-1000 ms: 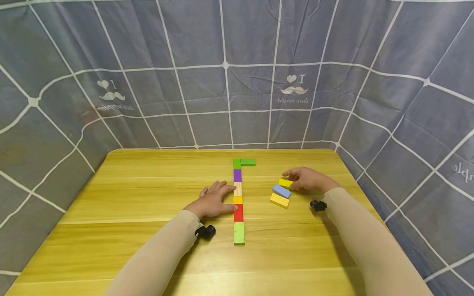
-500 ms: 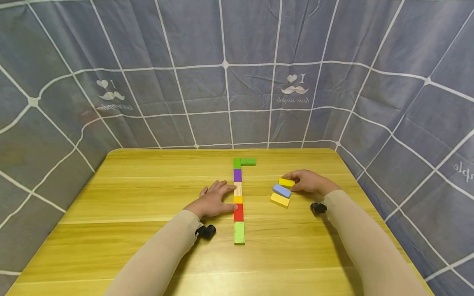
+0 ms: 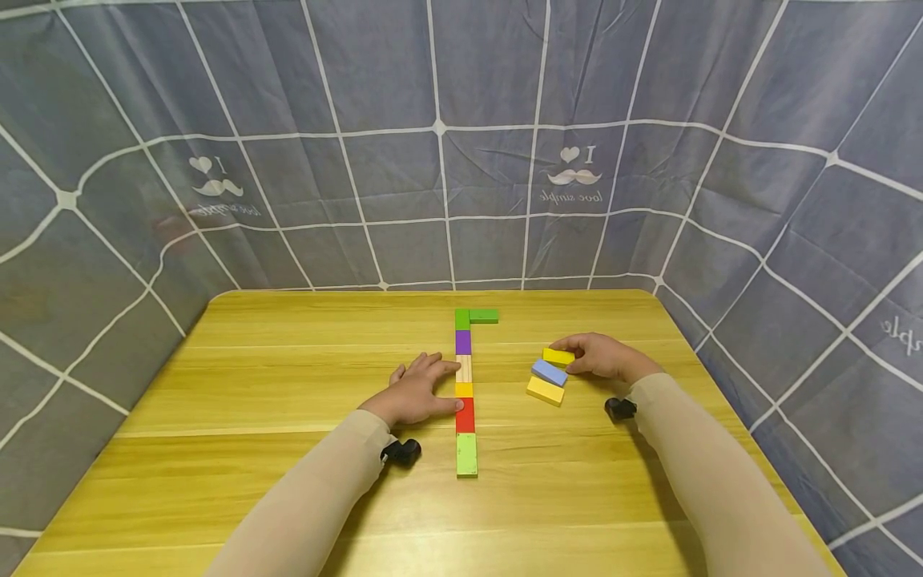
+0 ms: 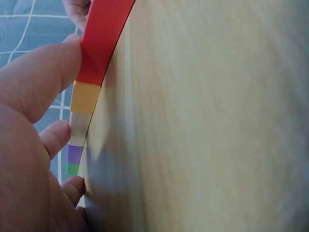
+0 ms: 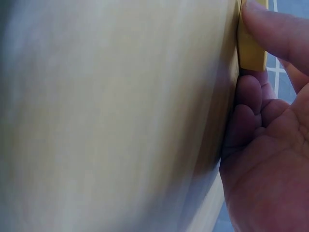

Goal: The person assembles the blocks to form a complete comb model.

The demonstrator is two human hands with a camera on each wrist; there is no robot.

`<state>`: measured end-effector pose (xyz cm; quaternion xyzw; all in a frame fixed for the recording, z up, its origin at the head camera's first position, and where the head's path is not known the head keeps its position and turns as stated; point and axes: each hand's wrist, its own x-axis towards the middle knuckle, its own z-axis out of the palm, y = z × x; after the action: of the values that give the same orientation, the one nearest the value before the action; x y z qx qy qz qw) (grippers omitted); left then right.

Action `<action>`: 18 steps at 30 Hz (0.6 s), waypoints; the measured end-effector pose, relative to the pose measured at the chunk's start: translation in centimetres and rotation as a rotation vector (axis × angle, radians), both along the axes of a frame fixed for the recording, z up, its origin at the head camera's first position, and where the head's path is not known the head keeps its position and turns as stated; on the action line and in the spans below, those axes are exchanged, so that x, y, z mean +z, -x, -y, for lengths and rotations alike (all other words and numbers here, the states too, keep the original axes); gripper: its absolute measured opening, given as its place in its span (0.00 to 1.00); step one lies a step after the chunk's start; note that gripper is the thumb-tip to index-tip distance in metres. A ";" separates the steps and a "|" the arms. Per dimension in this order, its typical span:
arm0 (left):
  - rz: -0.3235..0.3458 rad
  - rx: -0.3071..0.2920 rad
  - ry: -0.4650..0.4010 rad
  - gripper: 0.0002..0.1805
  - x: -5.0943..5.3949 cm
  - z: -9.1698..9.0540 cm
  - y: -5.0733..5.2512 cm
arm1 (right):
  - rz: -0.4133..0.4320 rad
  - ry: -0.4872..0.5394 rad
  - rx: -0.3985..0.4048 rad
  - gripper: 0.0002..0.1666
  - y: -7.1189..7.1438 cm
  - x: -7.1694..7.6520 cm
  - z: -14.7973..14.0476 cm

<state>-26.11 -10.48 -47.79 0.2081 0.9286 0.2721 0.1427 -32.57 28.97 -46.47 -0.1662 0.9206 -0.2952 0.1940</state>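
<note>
While the left hand [image 3: 413, 391] lies with its fingers spread on the left side of a straight row of blocks, its thumb tip touches the left edge of the red block [image 3: 467, 417] and its forefinger reaches the pale wooden block [image 3: 464, 369]. Between those two sits the orange block [image 3: 465, 389], end to end with both. Farther along the row come the purple block [image 3: 463, 342] and then the green block [image 3: 462, 320]; at the near end, the light-green block [image 3: 466, 455] meets the red one. A crosswise green block [image 3: 484, 316] extends to the right from the far end, so the whole arrangement turns a corner there. Well to the right of the row, the right hand [image 3: 602, 355] pinches the bright yellow block [image 3: 557, 357] between thumb and forefinger, its other fingers curled. Just on the near side of that piece lies the blue block [image 3: 550, 372], set at a slant, and nearer again the pale yellow block [image 3: 545, 391], also slanted. I cannot tell whether the right thumb touches the blue one. All the pieces are on a wooden table [image 3: 216, 449], with a grey-blue curtain [image 3: 392, 88] crossed by white lines behind it.
</note>
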 end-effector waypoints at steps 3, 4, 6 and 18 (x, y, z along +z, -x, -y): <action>0.001 -0.001 0.002 0.42 0.0 0.0 0.0 | -0.012 -0.006 0.018 0.32 0.0 0.0 0.0; 0.003 -0.002 0.003 0.42 0.0 0.0 -0.1 | -0.012 -0.006 0.018 0.33 0.0 0.0 0.0; 0.005 -0.002 0.000 0.42 0.1 0.0 -0.1 | -0.009 -0.005 0.019 0.33 0.0 -0.1 0.0; 0.011 0.000 -0.011 0.42 0.1 -0.1 -0.1 | -0.011 -0.017 0.022 0.32 -0.1 0.1 0.1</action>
<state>-26.03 -10.43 -47.65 0.2075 0.9262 0.2785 0.1467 -32.46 28.89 -46.36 -0.1764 0.9223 -0.2842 0.1935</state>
